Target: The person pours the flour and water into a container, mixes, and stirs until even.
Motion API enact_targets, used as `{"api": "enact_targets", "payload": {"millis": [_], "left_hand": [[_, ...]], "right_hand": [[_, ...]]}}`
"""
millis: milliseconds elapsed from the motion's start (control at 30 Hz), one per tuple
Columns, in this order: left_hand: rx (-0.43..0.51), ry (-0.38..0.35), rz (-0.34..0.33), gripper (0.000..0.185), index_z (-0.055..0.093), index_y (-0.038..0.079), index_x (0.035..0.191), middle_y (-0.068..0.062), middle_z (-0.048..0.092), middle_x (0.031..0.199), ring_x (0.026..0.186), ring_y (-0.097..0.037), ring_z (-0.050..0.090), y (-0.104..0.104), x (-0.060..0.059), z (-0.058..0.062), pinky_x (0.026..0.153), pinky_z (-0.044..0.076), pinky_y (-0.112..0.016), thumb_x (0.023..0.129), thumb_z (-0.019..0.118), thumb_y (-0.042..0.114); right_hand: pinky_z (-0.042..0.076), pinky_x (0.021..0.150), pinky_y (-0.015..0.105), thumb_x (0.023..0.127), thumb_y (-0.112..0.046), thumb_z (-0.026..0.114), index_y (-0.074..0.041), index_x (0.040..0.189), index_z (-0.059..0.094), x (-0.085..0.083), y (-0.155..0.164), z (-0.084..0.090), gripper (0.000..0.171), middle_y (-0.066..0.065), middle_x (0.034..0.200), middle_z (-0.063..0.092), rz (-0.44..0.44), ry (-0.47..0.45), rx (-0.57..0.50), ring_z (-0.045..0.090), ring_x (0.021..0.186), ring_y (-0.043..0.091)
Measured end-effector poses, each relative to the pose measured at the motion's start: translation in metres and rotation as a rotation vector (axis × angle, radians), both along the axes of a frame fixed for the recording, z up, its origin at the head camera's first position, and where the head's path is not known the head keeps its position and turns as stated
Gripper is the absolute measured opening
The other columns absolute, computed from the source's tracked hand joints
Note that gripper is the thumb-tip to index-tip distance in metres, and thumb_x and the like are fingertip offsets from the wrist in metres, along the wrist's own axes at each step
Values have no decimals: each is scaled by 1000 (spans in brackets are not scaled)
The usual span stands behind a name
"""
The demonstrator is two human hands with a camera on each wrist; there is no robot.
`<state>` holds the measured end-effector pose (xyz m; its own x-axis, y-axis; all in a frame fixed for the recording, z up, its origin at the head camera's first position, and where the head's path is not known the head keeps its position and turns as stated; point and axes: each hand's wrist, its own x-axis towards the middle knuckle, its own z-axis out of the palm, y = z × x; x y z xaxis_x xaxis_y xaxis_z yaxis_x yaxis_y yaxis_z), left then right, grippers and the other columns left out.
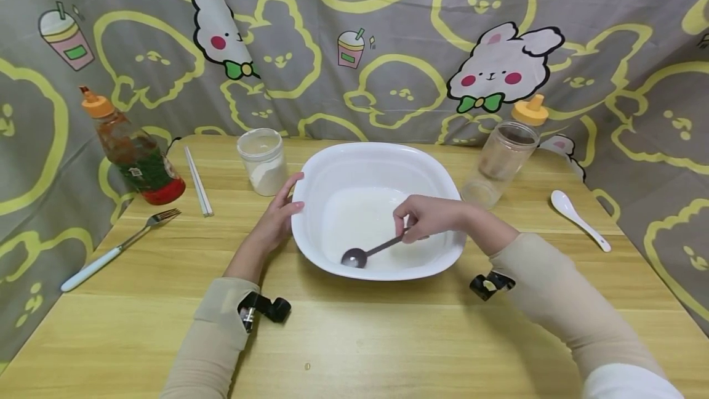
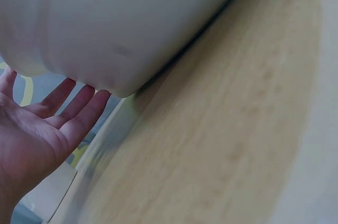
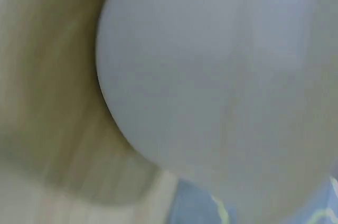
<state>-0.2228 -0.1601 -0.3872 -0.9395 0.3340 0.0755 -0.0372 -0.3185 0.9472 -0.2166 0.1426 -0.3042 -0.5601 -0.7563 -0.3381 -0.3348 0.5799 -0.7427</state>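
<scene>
A white basin (image 1: 376,168) stands mid-table with a smooth white layer (image 1: 360,220) across its bottom; whether that is liquid or powder I cannot tell. My right hand (image 1: 429,217) reaches over its right side and pinches the handle of a dark round-bowled spoon (image 1: 354,257), whose head lies inside near the front wall. On the left, my left hand (image 1: 279,211) steadies the basin, fingers fairly straight. In the left wrist view its fingertips (image 2: 100,94) touch the outer wall. The right wrist view shows the basin's outside (image 3: 211,76) but hides the right hand.
Behind the left hand is a clear jar (image 1: 266,162) of white powder. Farther left are a red sauce bottle (image 1: 138,159), chopsticks (image 1: 197,180) and a fork (image 1: 119,251). An orange-capped clear bottle (image 1: 504,159) and a white spoon (image 1: 578,220) are right. A patterned curtain (image 1: 399,36) hangs behind.
</scene>
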Motion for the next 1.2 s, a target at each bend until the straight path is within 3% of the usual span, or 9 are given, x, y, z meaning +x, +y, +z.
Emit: {"api": "enact_targets", "payload": {"millis": [167,433,533,733,933,1200], "left_hand": [[7,1,-7,59,26,20,133,-23,34,118,89,-25,52,0,0,0,64,50,-34,79,46,6],[23,-15,-13,58,28,22,132,-23,31,121,92,-28,51,-2,-1,-1,66,50,-34,79,45,6],[22,-14,-13,58,28,22,132,-24,30,122,92,-27,51,-2,-1,-1,67,49,-33,79,45,5],[13,-21,-12,59,26,22,133,-22,32,121,91,-26,51,-2,0,-1,66,50,-32,79,46,6],[6,-25,-9,59,26,22,133,-21,33,120,93,-29,50,-2,0,-1,65,50,-33,79,46,7],[-6,-25,-10,59,26,22,133,-20,34,119,88,-26,53,-1,-1,0,63,50,-34,79,46,7]], "right_hand": [[29,42,19,67,4,54,-8,69,57,0,26,18,13,-4,53,46,35,155,108,37,45,6],[35,47,24,65,4,52,-8,67,56,-3,49,39,12,-1,61,49,-98,345,255,41,53,12],[36,49,25,67,2,53,-6,68,56,-9,48,35,9,1,62,49,-187,386,258,42,55,14],[37,52,26,68,-2,58,-3,70,56,-20,30,11,2,3,65,52,-361,440,211,45,59,17],[39,49,24,72,-3,58,0,76,57,-21,2,-11,5,3,60,53,-437,421,72,46,52,13],[33,44,23,77,-2,57,0,81,54,-18,-18,-26,6,6,51,49,-426,211,-68,42,44,13]]}}
